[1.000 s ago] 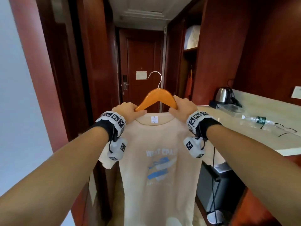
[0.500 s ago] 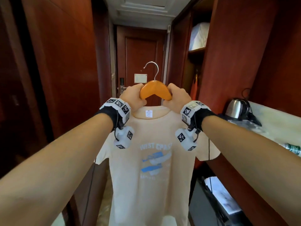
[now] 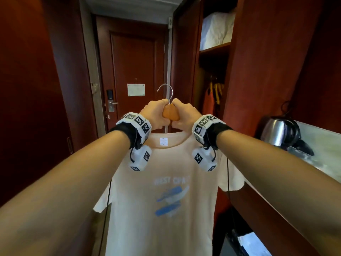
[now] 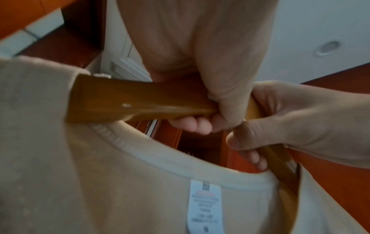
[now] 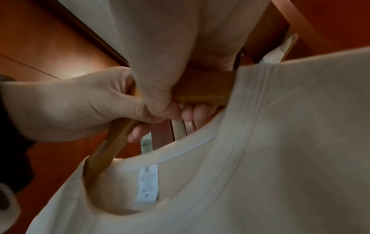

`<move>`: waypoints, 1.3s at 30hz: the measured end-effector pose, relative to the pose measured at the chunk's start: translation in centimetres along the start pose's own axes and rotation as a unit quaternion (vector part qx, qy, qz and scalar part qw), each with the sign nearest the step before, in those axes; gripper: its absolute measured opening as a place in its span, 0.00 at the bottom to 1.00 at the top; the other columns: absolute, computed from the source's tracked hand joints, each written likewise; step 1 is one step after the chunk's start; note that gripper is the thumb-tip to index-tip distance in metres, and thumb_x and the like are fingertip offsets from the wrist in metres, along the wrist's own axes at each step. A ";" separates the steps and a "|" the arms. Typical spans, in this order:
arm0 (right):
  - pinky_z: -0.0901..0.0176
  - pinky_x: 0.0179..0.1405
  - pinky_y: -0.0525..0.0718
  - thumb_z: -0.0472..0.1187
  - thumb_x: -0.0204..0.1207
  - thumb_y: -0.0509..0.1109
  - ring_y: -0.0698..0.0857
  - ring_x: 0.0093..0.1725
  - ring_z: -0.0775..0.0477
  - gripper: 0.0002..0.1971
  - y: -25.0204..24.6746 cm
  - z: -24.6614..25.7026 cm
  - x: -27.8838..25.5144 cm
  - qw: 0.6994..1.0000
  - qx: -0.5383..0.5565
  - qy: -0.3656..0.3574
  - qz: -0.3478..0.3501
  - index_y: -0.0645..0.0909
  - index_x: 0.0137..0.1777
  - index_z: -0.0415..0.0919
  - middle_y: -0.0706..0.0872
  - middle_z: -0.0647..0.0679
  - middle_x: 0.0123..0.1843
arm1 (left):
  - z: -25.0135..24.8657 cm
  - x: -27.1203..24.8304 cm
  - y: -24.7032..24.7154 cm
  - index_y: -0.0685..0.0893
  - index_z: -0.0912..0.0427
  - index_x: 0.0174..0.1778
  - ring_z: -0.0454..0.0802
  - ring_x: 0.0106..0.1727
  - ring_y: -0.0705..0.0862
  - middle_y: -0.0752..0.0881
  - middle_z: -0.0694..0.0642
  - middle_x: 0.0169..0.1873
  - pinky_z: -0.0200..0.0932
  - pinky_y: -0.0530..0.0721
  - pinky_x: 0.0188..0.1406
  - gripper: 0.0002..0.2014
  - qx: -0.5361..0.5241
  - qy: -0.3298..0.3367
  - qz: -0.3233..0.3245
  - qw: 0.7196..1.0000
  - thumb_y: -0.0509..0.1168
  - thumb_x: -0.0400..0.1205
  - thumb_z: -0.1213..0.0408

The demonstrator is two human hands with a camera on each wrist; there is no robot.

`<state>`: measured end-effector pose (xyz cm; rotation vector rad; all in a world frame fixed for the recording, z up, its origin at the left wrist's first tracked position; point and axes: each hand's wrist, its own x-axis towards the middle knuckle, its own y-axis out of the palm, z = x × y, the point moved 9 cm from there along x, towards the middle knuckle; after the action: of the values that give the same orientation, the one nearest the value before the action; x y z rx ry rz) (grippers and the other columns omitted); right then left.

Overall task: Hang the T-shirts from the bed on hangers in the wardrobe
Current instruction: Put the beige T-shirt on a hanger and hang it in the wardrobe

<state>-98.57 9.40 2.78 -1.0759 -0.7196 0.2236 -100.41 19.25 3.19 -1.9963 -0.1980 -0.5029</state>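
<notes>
A beige T-shirt (image 3: pixel 166 191) with a blue print hangs on a wooden hanger (image 3: pixel 170 114) held up in front of me. My left hand (image 3: pixel 155 115) and right hand (image 3: pixel 184 115) both grip the hanger close to its middle, just under the metal hook (image 3: pixel 166 89). In the left wrist view my left hand (image 4: pixel 200 120) curls round the hanger (image 4: pixel 140 101) above the T-shirt (image 4: pixel 100 182) collar. In the right wrist view my right hand (image 5: pixel 180 110) wraps the hanger (image 5: pixel 204 93) the same way. The open wardrobe (image 3: pixel 212 80) stands ahead on the right, with an orange garment (image 3: pixel 209 102) hanging inside.
A closed room door (image 3: pixel 136 71) ends the narrow corridor. Dark wood panels (image 3: pixel 27 89) line the left. White bedding (image 3: pixel 215 30) lies on the wardrobe's upper shelf. A steel kettle (image 3: pixel 276 132) stands on the counter (image 3: pixel 324 145) at the right.
Both hands have slid inward along the hanger until they almost meet at the hook. I have moved forward down the corridor, and the wardrobe opening is nearer.
</notes>
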 end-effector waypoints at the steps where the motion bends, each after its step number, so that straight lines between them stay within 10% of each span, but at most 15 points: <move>1: 0.43 0.44 0.88 0.39 0.70 0.76 0.87 0.43 0.38 0.22 0.6 -1.1 1.6 1.000 -0.006 0.006 0.015 0.66 0.54 0.50 0.85 0.46 0.45 | 1.0 1.9 0.8 0.77 0.52 0.50 0.52 0.32 0.89 0.88 0.55 0.38 0.51 0.91 0.35 0.14 -0.011 0.005 0.012 1.000 0.72 0.73 0.70; 10: 0.50 0.41 0.86 0.41 0.70 0.77 0.87 0.40 0.45 0.17 2.6 -12.1 14.6 0.998 0.015 0.058 -0.012 0.72 0.52 0.48 0.85 0.48 0.42 | 6.5 18.2 6.0 0.71 0.49 0.58 0.54 0.41 0.82 0.84 0.52 0.46 0.49 0.81 0.40 0.21 0.153 0.060 -0.023 0.986 0.67 0.81 0.40; 26: 0.49 0.47 0.85 0.53 0.75 0.75 0.84 0.44 0.46 0.27 5.6 -36.2 36.4 0.978 -0.083 0.189 0.008 0.69 0.68 0.44 0.81 0.48 0.48 | 11.2 49.9 19.4 0.70 0.57 0.63 0.54 0.46 0.80 0.80 0.54 0.48 0.49 0.76 0.43 0.23 0.048 0.112 0.011 0.992 0.72 0.81 0.51; 39: 0.47 0.49 0.81 0.43 0.79 0.72 0.84 0.59 0.36 0.27 5.6 -51.3 42.2 0.917 -0.172 0.359 -0.021 0.66 0.75 0.42 0.82 0.41 0.63 | 8.5 66.7 32.1 0.80 0.54 0.57 0.54 0.46 0.86 0.86 0.54 0.45 0.54 0.86 0.49 0.19 -0.101 0.219 0.109 0.964 0.77 0.75 0.53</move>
<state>-33.25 -3.96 1.76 -1.3591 -0.1099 -0.3438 -27.00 6.69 2.51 -2.0145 0.3554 -0.8302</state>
